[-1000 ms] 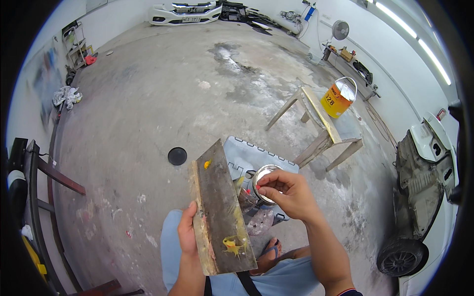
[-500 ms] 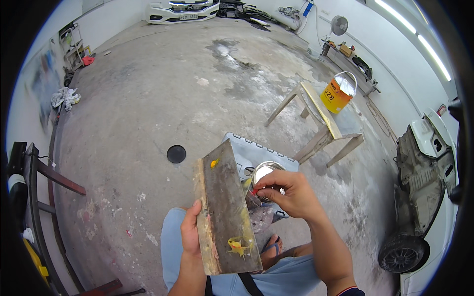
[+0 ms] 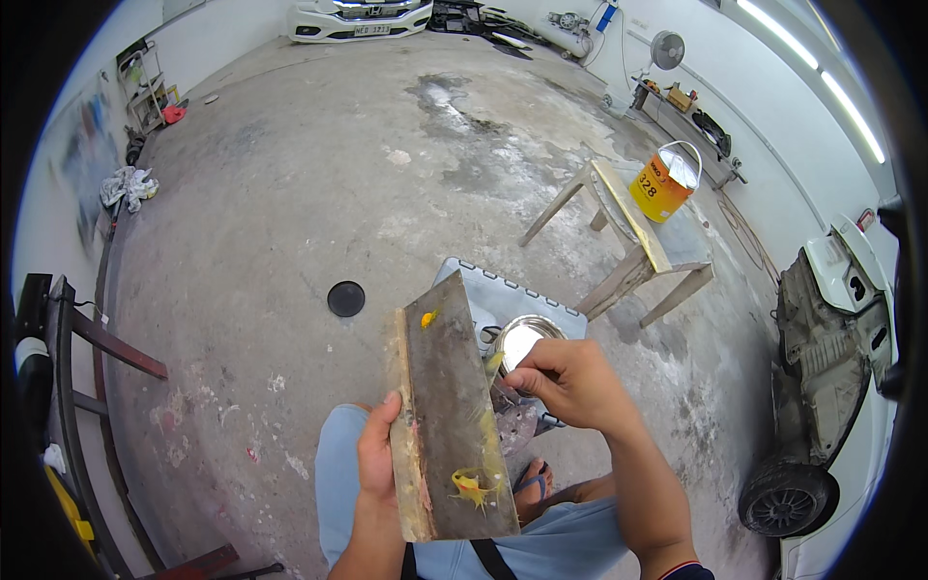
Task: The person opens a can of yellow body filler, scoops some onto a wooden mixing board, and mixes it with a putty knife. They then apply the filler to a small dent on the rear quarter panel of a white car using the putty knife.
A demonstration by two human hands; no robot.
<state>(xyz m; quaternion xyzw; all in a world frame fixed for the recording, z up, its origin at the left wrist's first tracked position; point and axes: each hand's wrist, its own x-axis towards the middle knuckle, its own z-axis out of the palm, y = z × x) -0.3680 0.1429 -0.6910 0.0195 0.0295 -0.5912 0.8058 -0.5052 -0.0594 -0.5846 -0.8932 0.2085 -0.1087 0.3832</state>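
Board (image 3: pixel 449 416): left hand (image 3: pixel 379 449) clasps edge.
Right hand (image 3: pixel 570 387): fingertips pinched by can (image 3: pixel 530 319), on what I can't tell.
Yellow dabs (image 3: pixel 469 487): apparently mid-preparation; next calls for steadiness.

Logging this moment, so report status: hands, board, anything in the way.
Left hand gripping board. Right hand pinched, anything held unclear. Yellow dabs on board. Right hand partly blocks view of round tin.
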